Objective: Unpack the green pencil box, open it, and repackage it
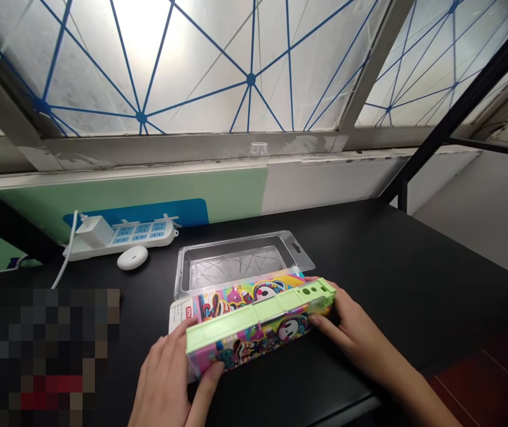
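Note:
A light-green pencil case [254, 332] with a colourful cartoon print stands on its long side, tilted, its green edge facing up. My left hand [169, 373] grips its left end, thumb on the printed front and fingers behind. Around the right end my right hand [347, 320] is closed, thumb on the front near small round holes in the green edge. Partly hidden behind the case lies a printed card [231, 300] with matching artwork. Beyond that, a clear plastic blister shell [240, 261] with a hang hole rests on the table.
On the black table [382, 261] a white power strip [142, 234] with a plugged-in adapter [95, 231] stands at the back left. A white oval case [132, 258] lies before it. The left front is pixelated. Black frame bars [449, 118] rise at the sides.

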A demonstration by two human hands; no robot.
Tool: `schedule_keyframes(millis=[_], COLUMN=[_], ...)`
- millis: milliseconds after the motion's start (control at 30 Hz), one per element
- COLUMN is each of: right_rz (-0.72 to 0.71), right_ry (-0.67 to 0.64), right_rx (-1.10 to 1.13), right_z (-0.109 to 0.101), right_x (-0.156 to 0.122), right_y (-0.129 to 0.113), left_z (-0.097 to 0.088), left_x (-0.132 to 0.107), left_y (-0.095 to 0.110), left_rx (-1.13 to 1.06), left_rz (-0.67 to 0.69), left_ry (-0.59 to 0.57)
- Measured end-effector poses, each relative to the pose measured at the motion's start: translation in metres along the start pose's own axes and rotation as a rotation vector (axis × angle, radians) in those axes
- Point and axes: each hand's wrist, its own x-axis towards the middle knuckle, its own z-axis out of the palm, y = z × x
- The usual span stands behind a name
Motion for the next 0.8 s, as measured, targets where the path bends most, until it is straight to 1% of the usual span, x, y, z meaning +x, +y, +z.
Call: schedule_keyframes(millis=[100, 200, 333, 500, 600, 700, 800], right_rz=[0.050, 0.049, -0.002, 0.003, -0.015, -0.068, -0.131], right_ry=[-0.028, -0.063, -0.039, 0.020, 0.032, 0.028, 0.077], right_rx=[-0.002, -0.023, -0.086, -0.128, -0.142, -0.167, -0.242], right_z=[0.001, 0.000, 0.001, 0.006, 0.006, 0.005, 0.006], right_x=[0.001, 0.003, 0.002, -0.002, -0.001, 0.001, 0.001], right_y=[-0.007, -0.008, 0.002, 0.012, 0.014, 0.014, 0.011], left_z=[-0.002, -0.002, -0.005, -0.011, -0.015, -0.015, -0.012], left_x=[0.002, 0.005, 0.006, 0.005, 0.003, 0.002, 0.001], left_y=[0.004, 0.013, 0.022, 0.020, 0.018, 0.018, 0.018], left_rx=[0.046, 0.060, 0.035, 0.008, -0.010, -0.008, 0.016], left_rz=[-0.063, -0.104, -0.109, -0.181, -0.169, -0.134, -0.075], left_ry=[-0.033, 0.002, 0.019, -0.019, -0.010, -0.004, 0.003])
